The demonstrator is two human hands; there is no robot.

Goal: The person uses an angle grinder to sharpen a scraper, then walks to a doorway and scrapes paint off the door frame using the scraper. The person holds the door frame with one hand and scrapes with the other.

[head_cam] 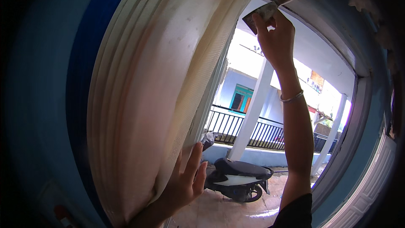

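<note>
My right hand (277, 39) is raised high at the window and grips a putty knife (267, 10) by its metal blade. The knife's worn handle points up and to the right, towards the top of the window frame (361, 72). Low in the view, my left hand (188, 180) has its fingers apart at the edge of a cream curtain (158, 79). The wrist and forearm press along the curtain's lower edge. Whether the fingertips touch the window frame behind I cannot tell.
Beyond the window stand a parked motor scooter (242, 171), a slanting-looking white pillar (253, 104) and a black railing (269, 133). A blue wall (34, 85) lies to the left. At the lower right is a white panelled door (370, 180).
</note>
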